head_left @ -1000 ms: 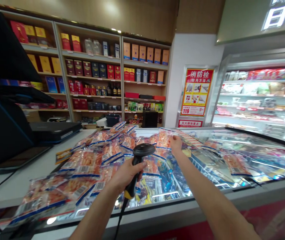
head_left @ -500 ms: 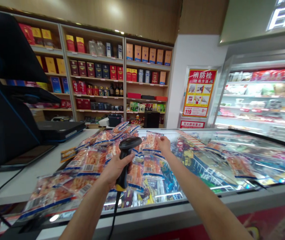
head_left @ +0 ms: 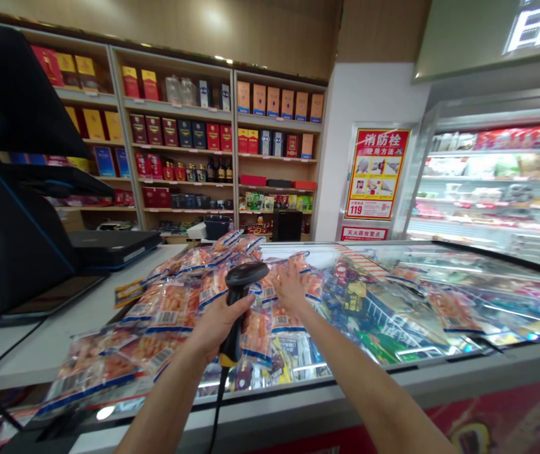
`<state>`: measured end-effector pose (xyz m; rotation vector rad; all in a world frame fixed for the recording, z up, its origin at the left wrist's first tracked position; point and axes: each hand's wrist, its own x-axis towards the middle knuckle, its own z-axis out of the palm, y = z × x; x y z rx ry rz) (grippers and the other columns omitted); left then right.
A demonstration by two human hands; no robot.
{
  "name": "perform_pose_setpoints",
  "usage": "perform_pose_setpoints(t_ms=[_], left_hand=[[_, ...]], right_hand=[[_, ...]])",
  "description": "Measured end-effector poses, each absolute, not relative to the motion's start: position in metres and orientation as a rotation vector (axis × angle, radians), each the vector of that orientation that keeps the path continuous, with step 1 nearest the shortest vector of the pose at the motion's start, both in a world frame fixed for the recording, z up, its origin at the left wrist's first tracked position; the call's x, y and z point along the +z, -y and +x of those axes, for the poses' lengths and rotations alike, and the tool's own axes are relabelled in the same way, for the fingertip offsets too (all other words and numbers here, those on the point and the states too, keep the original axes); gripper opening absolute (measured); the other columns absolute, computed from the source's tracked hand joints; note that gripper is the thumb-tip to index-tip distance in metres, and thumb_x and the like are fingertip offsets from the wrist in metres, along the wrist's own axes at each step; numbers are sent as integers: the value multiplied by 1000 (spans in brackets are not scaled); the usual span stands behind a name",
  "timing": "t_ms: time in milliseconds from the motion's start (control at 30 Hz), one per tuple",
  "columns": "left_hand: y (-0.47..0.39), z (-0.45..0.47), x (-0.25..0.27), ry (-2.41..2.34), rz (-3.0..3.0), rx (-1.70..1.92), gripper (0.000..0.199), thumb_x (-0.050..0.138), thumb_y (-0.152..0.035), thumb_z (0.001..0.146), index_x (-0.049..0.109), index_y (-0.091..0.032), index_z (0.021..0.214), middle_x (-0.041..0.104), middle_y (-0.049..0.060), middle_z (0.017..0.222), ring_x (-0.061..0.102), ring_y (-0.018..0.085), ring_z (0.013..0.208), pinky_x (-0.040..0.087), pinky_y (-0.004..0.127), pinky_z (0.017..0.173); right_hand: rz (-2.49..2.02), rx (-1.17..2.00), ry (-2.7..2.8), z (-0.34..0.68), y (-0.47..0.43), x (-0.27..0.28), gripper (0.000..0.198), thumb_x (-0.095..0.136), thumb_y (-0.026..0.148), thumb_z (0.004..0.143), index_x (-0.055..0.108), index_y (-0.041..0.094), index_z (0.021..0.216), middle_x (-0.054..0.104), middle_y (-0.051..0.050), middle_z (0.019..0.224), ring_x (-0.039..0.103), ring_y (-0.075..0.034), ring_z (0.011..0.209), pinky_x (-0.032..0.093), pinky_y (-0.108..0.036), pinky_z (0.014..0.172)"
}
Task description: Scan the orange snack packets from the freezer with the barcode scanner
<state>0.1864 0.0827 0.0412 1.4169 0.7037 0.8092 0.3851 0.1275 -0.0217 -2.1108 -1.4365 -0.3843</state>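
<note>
My left hand [head_left: 217, 325] is wrapped round the handle of a black barcode scanner [head_left: 246, 272], whose head points away and to the right. A cord hangs from its yellow-trimmed base. Just right of the scanner, my right hand [head_left: 291, 289] reaches over the pile, fingers spread on or just above the clear packets of orange-pink food. One packet [head_left: 315, 285] lies beside that hand, partly covered by it. Below it lies another packet [head_left: 283, 317] with its barcode up. More packets [head_left: 173, 306] are heaped to the left on the glass, their blue edges and barcodes showing.
The packets lie on a glass-topped freezer [head_left: 421, 315] with bagged goods inside. At left, a dark checkout terminal [head_left: 9, 189] stands on a white counter [head_left: 81, 309]. More packets [head_left: 452, 309] rest on the glass at right. Behind are shelves of boxes [head_left: 170, 132] and a lit display fridge [head_left: 497, 183].
My right hand has moved left, letting go of the packet's edge and spreading its fingers over the pile. A packet now shows on its right side. The left hand and scanner have barely moved.
</note>
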Motion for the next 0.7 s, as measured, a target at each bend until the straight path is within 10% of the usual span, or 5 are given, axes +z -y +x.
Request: perform_pose_setpoints(t_ms=[433, 700], left_hand=[[-56, 262, 46, -613, 1526, 624, 29, 59, -41, 63, 48, -15, 60, 49, -4, 49, 43, 7, 43, 34, 19, 44], [-55, 305, 42, -598, 1549, 572, 29, 58, -42, 63, 47, -15, 60, 48, -4, 47, 42, 8, 43, 33, 20, 46]], right_hand=[[-2658, -625, 851, 587, -10, -17, 54, 36, 42, 78, 26, 25, 128, 17, -11, 136, 14, -31, 123, 22, -50, 91], [-3023, -686, 736, 687, 22, -32, 41, 32, 20, 81, 39, 25, 121, 49, -15, 115, 37, -31, 111, 15, -56, 87]])
